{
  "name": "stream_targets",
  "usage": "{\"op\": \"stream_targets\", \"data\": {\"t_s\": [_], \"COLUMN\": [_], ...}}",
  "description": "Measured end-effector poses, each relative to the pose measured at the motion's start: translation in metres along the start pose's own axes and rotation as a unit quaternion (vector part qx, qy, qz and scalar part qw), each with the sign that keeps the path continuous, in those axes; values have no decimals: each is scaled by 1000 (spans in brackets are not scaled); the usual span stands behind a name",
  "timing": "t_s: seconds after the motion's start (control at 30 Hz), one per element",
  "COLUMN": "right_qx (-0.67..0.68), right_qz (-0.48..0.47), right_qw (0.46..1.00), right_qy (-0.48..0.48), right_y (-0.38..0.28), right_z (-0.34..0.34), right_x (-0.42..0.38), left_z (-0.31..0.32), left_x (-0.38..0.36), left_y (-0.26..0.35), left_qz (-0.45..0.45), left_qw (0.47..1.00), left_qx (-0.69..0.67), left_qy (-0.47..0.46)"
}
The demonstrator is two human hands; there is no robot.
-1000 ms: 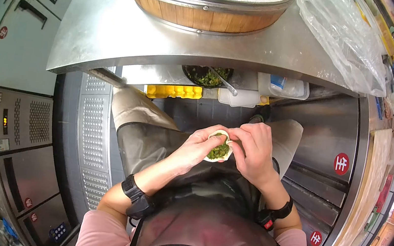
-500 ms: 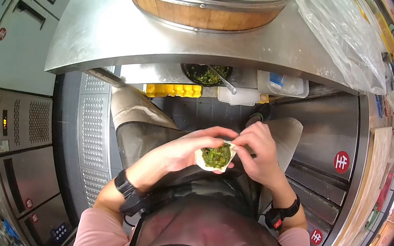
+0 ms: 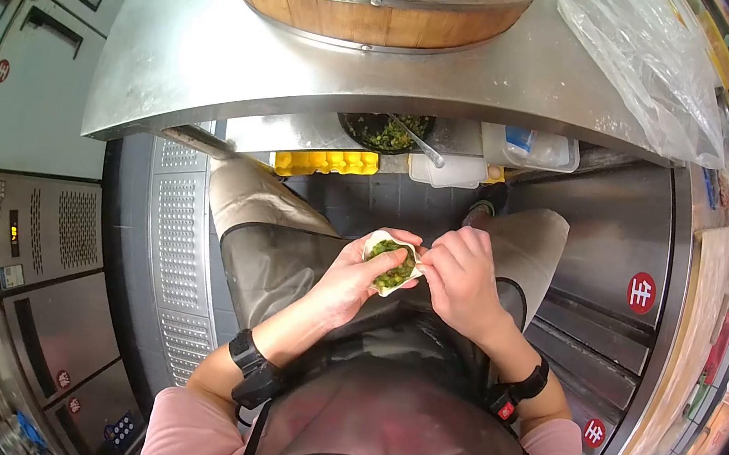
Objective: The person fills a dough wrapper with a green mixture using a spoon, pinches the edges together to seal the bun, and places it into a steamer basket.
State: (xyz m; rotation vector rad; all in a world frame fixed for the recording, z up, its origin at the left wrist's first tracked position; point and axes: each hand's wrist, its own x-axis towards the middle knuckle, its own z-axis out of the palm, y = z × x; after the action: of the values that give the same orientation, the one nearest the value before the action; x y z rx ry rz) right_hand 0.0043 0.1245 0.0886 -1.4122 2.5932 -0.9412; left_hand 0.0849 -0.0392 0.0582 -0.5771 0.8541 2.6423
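Note:
A pale dough wrapper (image 3: 372, 243) holds chopped green filling (image 3: 395, 275) and is cupped open side up, above my lap. My left hand (image 3: 345, 278) is curled around it from the left, with the thumb lying over the filling. On the other side, my right hand (image 3: 465, 282) pinches the wrapper's right edge between thumb and fingers. The filling still shows between the pale edges. Under the counter, a black bowl (image 3: 355, 127) contains more of the green filling, and a metal spoon (image 3: 425, 148) leans out of it.
The steel counter (image 3: 357, 75) spans the front, with a wooden steamer (image 3: 373, 22) and clear plastic sheeting (image 3: 640, 61) on it. Below are a yellow tray (image 3: 327, 163), a white lid (image 3: 450, 173) and a plastic container (image 3: 558, 154). Steel cabinets (image 3: 603, 231) stand to the right.
The wrapper has turned and tilted, and its edges stand closer in. My left thumb has moved over the filling. My right fingers have drawn tighter on the right edge.

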Motion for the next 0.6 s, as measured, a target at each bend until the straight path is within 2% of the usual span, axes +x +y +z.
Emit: {"op": "stream_targets", "data": {"t_s": [0.07,0.13,0.2,0.27,0.37,0.47,0.6], "right_qx": [-19,-18,-18,-26,-45,-47,-23], "right_qz": [-67,-68,-68,11,-42,-67,-30], "right_qw": [998,997,997,997,998,995,998], "right_qy": [9,25,43,66,21,53,48], "right_y": [-1,-6,-12,-17,-11,-10,-15], "right_z": [1,2,0,-5,-2,1,-10], "right_x": [0,1,4,7,-1,-4,7], "left_z": [-2,-2,3,6,6,5,3], "left_x": [2,3,1,-1,1,2,3], "left_y": [-4,-9,-8,-7,-5,-4,-1], "left_qz": [17,57,56,56,46,47,33], "left_qw": [1000,994,995,995,994,993,982], "left_qx": [13,91,82,75,97,110,186], "left_qy": [-7,17,23,30,-2,-17,-20]}}
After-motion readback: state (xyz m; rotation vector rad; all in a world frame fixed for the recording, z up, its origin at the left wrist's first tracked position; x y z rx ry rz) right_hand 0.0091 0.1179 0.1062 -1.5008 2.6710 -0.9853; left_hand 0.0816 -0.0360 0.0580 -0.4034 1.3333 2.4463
